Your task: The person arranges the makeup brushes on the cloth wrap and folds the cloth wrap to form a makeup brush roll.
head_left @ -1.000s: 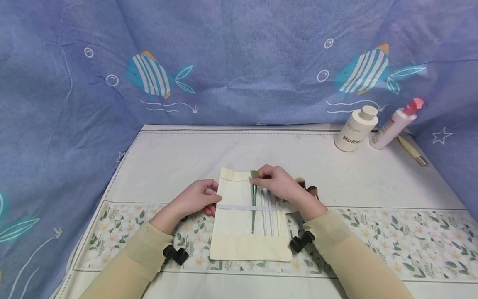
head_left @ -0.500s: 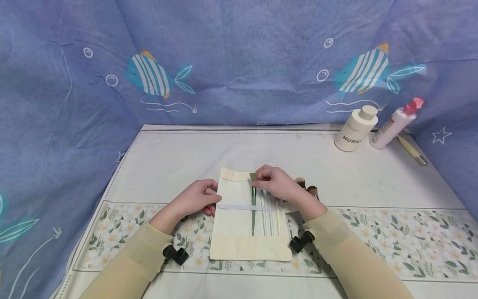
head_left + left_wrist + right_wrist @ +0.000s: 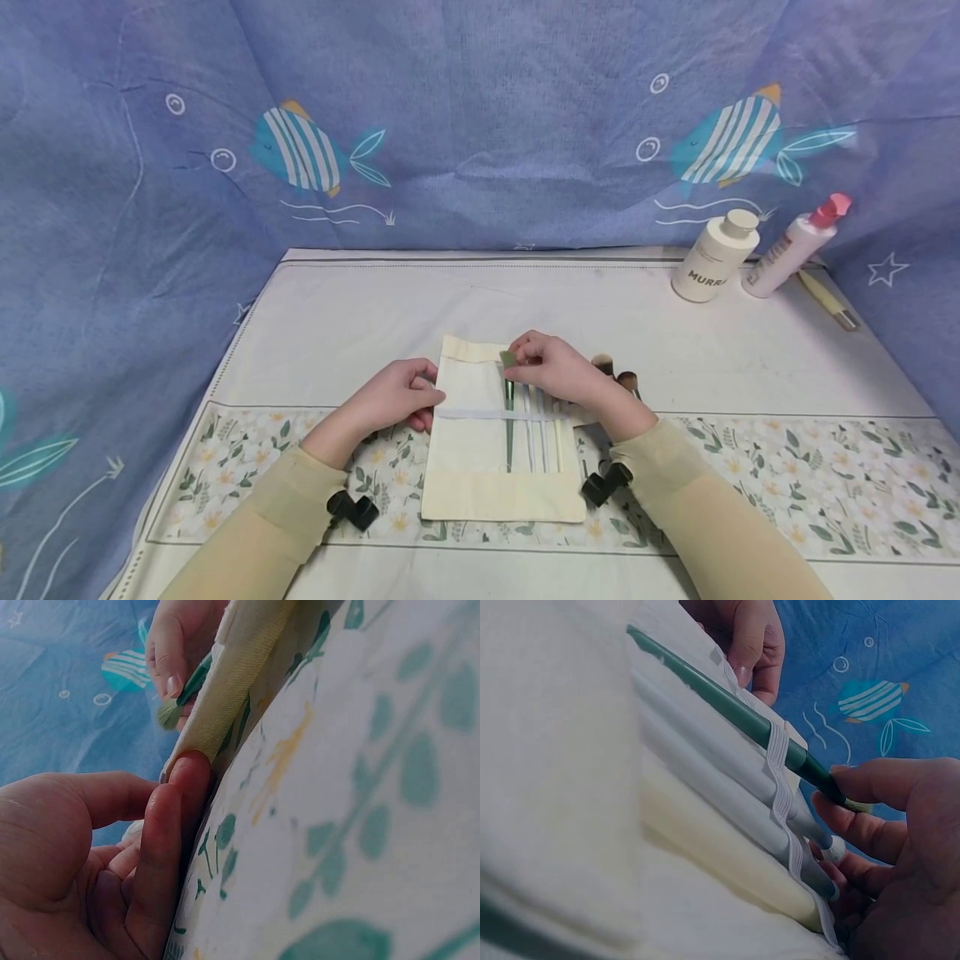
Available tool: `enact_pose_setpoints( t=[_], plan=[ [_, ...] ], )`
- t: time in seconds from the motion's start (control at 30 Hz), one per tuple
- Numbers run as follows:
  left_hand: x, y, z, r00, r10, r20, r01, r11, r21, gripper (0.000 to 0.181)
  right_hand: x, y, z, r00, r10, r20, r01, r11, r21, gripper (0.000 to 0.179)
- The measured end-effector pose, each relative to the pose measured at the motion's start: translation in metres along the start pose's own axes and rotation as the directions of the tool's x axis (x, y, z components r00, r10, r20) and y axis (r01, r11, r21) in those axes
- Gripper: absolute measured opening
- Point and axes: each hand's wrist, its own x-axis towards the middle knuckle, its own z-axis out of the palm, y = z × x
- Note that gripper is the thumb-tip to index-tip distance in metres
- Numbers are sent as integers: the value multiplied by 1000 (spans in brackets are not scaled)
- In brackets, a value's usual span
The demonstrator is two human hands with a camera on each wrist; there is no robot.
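Note:
A cream cloth brush roll [image 3: 461, 454] lies unrolled on the table with an elastic band [image 3: 780, 795] across it. My left hand [image 3: 397, 395] pinches its left edge between thumb and fingers, as the left wrist view confirms. With thumb and forefinger, my right hand [image 3: 557, 367] holds a green brush [image 3: 720, 701] near its bristle end. That brush passes under the elastic, its handle tip at the lower pocket's edge. To its right, two grey-handled brushes [image 3: 705, 754] and a cream-handled one [image 3: 731, 851] also sit under the band; the right hand hides their heads in the head view.
Makeup brushes [image 3: 628, 382] lie to the right, partly behind the right forearm. At the back right stand a white bottle [image 3: 712, 262] and a pink-capped pump bottle [image 3: 787, 254]. A pale-handled flat brush [image 3: 827, 300] lies beside them. A fish-print curtain [image 3: 480, 125] hangs behind.
The right hand has shifted slightly left and toward me, and the green brush has slid down under the elastic to the pocket's edge. The left hand stays in place.

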Motion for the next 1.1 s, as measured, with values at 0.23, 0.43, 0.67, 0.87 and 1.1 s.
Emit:
enact_pose_setpoints(
  t=[0.23, 0.43, 0.67, 0.87, 1.1],
  plan=[
    [1, 1, -1, 1000, -5, -1, 5, 1000, 7, 25, -1, -2, -2, 999, -8, 31, 8, 1000, 7, 28],
    [1, 0, -1, 1000, -2, -4, 2, 1000, 13, 28, 0, -2, -1, 999, -17, 31, 17, 1000, -6, 30],
    [-1, 1, 0, 1000, -1, 2, 1, 1000, 14, 30, -1, -2, 0, 999, -20, 26, 21, 999, -45, 26],
    [-2, 2, 0, 1000, 3, 0, -3, 1000, 16, 30, -1, -1, 1, 999, -36, -1, 36, 996, -80, 20],
    [-2, 3, 0, 1000, 1, 2, -1, 1000, 26, 28, 0, -2, 4, 999, -22, -40, 17, 992, -126, 25]
  ],
)
